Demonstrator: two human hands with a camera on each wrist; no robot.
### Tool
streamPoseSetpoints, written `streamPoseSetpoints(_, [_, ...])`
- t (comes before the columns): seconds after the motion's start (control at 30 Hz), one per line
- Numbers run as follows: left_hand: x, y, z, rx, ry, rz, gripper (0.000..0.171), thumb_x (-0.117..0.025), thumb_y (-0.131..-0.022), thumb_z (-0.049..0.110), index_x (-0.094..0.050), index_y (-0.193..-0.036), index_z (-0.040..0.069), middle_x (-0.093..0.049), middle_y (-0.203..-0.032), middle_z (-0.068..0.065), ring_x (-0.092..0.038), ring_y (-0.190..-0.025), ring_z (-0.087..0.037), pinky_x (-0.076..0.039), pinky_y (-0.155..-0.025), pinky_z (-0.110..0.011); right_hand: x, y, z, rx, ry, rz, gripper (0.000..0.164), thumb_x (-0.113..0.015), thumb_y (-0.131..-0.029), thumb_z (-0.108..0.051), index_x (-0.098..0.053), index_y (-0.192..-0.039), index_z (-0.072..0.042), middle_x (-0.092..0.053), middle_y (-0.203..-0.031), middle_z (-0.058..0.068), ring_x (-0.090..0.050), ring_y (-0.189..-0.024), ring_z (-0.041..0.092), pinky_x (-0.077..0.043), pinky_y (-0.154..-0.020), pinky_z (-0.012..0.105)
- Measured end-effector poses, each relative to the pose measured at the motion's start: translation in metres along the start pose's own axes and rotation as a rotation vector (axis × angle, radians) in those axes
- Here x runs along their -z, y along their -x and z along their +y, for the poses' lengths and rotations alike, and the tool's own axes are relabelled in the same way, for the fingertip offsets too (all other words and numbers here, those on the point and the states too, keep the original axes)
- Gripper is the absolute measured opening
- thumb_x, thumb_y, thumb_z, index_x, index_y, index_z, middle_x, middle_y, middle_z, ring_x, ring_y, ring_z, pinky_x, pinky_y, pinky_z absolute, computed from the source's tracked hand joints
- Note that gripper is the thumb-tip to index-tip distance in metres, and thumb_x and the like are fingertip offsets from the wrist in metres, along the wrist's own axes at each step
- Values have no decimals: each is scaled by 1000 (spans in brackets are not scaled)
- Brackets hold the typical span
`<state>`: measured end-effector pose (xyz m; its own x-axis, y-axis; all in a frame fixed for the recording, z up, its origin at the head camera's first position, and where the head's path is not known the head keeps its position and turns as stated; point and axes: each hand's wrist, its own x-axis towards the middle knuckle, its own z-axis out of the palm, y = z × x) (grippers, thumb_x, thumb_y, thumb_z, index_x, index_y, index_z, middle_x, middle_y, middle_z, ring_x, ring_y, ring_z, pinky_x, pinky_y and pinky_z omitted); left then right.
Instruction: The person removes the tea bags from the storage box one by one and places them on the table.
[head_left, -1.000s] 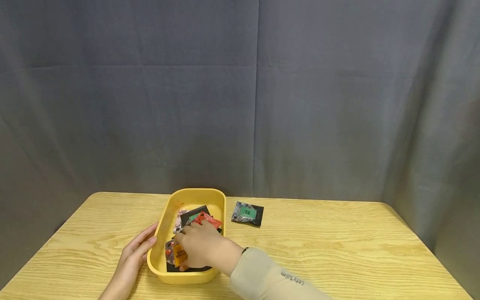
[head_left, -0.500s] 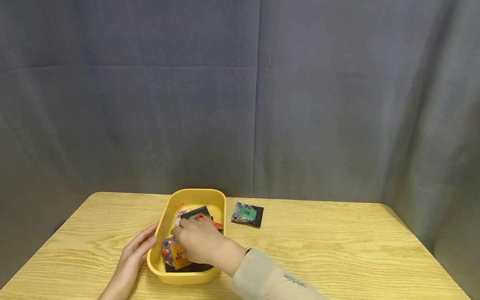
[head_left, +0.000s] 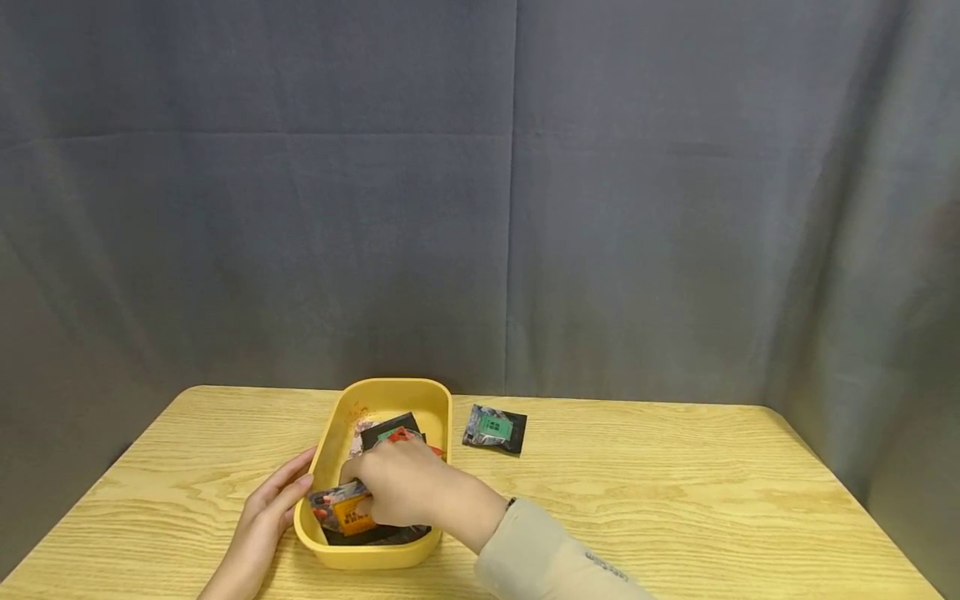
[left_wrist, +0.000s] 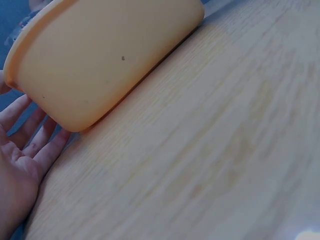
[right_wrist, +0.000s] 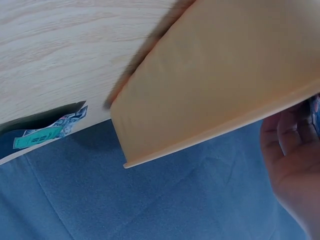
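Note:
In the head view my right hand [head_left: 401, 483] reaches down into a yellow plastic bin [head_left: 373, 557]. It pinches a small black snack packet with an orange label [head_left: 352, 515], which is tilted near the bin's left wall. Part of the packet and some fingertips are hidden. Around it in the bin lie more packets, among them a dark one [head_left: 393, 422] and one with a red label [head_left: 402, 434]. My left hand [head_left: 264, 517] rests against the bin's left side; its fingers lie fairly straight along the outer wall in the left wrist view.
A black packet with a green label [head_left: 497, 428] lies on the wooden table [head_left: 645, 492], right of the bin. Behind the table hangs a grey curtain [head_left: 480, 208].
My right hand has shifted the orange-labelled packet leftward and tilted it up toward the bin's left rim. My left hand, the bin and the green-labelled packet stay where they were.

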<state>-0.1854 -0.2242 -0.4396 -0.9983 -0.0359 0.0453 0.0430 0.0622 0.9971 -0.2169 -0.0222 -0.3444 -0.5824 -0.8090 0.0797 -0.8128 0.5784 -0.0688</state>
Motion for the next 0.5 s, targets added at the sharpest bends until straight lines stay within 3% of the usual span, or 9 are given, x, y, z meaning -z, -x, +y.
streamPoseSetpoints(0.33, [-1, 0, 0, 2, -12, 15, 55, -46, -106, 34, -35, -153, 6, -34, -152, -12, -52, -109, 9, -49, -88, -20, 5, 8, 4, 60, -42, 86, 14, -75, -89, -18, -73, -102, -21, -66, -86, -15, -48, -63, -2, -39, -57, 15])
streamPoseSetpoints(0.5, [1, 0, -3, -20, -23, 10, 51, -44, -107, 28, -36, -152, 5, -41, -147, -12, -55, -108, 4, -51, -86, -21, 8, 13, 7, 119, -38, 189, 17, -74, -90, -18, -73, -106, -22, -69, -96, -14, -56, -73, -4, -44, -65, 13])
